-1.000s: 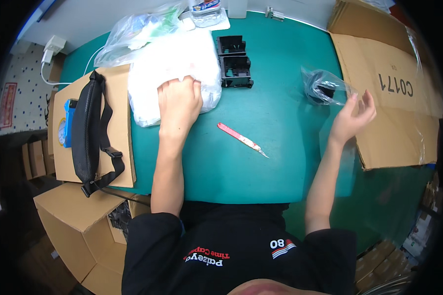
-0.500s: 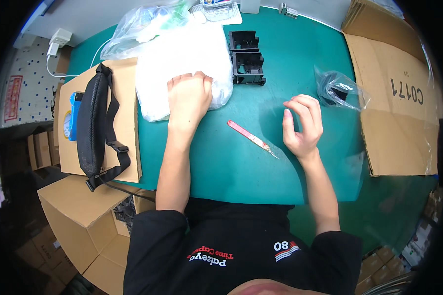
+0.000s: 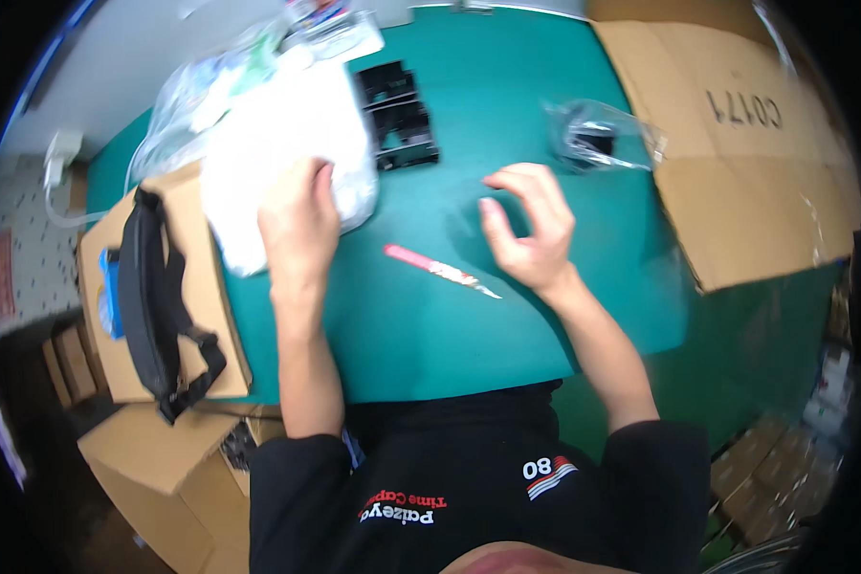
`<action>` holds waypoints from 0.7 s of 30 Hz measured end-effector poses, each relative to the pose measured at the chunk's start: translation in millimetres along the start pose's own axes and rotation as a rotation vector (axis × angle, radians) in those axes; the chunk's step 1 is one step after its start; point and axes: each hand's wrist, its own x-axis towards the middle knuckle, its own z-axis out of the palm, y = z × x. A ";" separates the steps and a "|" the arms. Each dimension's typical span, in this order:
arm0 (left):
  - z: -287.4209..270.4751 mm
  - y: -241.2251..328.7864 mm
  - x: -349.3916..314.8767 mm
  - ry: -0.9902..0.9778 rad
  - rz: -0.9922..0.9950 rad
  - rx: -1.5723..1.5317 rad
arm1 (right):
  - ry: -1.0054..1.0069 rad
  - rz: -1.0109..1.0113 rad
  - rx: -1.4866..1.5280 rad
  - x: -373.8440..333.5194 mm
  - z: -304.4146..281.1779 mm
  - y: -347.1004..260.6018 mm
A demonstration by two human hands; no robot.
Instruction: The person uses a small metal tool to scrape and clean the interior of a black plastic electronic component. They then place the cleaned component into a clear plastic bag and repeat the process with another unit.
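My left hand (image 3: 298,222) lies flat on a white plastic bag (image 3: 282,143) at the left of the green table (image 3: 507,105), pressing it down. My right hand (image 3: 528,226) hovers over the table's middle with curled, spread fingers and holds nothing. A pink-handled craft knife (image 3: 438,271) lies on the table just left of and below my right hand. Two black plastic parts (image 3: 399,115) sit beyond the bag's right edge. A small clear bag with a black part inside (image 3: 598,137) lies farther right.
A flattened cardboard sheet (image 3: 756,163) covers the table's right side. A cardboard box (image 3: 196,287) at the left carries a black strap bag (image 3: 153,297). More clear bags (image 3: 210,86) lie at the back left. Cardboard boxes (image 3: 153,459) stand on the floor.
My right hand has come in from the right edge near the cardboard toward the table's middle, beside the knife. My left hand stays on the white bag.
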 end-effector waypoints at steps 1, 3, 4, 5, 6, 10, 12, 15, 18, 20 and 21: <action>-1.9 1.4 1.2 -0.026 0.010 -0.106 | -0.015 0.021 0.033 0.5 0.5 -1.1; -8.0 15.4 2.3 -0.223 -0.036 -0.328 | -0.063 0.052 0.121 3.7 -3.3 -5.2; -7.1 26.4 0.0 -0.270 -0.037 -0.479 | -0.099 0.046 0.180 4.6 -4.0 -5.6; -2.4 37.2 -3.2 -0.323 -0.037 -0.628 | -0.135 0.041 0.236 5.0 -4.7 -3.8; 2.6 46.2 -8.3 -0.362 -0.032 -0.718 | -0.172 0.016 0.268 4.8 -3.4 -3.3; 25.8 68.7 -24.8 -0.342 -0.028 -0.969 | -0.294 0.069 0.434 -3.7 3.2 -4.7; 27.6 63.7 -27.1 -0.430 -0.153 -1.052 | -0.377 0.323 0.517 -10.5 -2.1 -8.0; 21.1 60.1 -22.8 -0.419 -0.351 -1.128 | -0.341 0.319 0.490 -5.8 -7.0 -4.8; 19.0 54.6 -14.8 -0.443 -0.381 -1.216 | -0.112 0.694 0.726 4.0 -13.8 -6.8; 16.5 54.8 -13.4 -0.517 -0.447 -1.257 | 0.039 0.660 0.773 5.7 -13.6 2.1; 19.4 50.4 -15.3 -0.574 -0.476 -1.307 | 0.118 0.643 0.793 3.4 -10.5 11.1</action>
